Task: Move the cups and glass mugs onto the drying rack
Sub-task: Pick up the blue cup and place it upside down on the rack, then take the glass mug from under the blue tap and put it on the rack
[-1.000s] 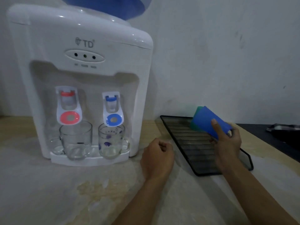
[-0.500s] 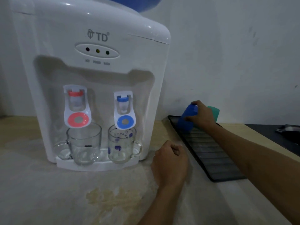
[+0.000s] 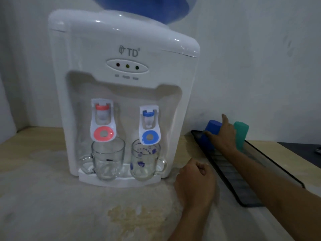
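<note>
my right hand (image 3: 223, 134) reaches across the middle right of the frame to the far end of the black drying rack (image 3: 271, 164), fingers spread loosely open, the palm and thumb resting against the blue cup (image 3: 209, 132), which sits upside down and tilted at the rack's upper corner; whether i am gripping it or only touching it, i cannot tell. just to the right of my hand, the green cup (image 3: 241, 136) stands upside down on the same rack, close beside the blue one with my hand between them. my left hand (image 3: 195, 181) sits in the lower centre of the frame, curled into a loose fist on the pale countertop (image 3: 52, 197), holding nothing, just beside the rack's near left edge. at centre left, the white water dispenser (image 3: 125, 84) fills much of the frame, a blue bottle (image 3: 147, 7) on top. on its drip tray (image 3: 119, 180) two glass mugs wait upright: the plain glass mug (image 3: 107, 159) under the red tap (image 3: 102, 119), and the glass mug with blue flower prints (image 3: 145, 162) under the blue tap (image 3: 149, 126), its handle pointing right. both mugs stand well apart from the rack.
</note>
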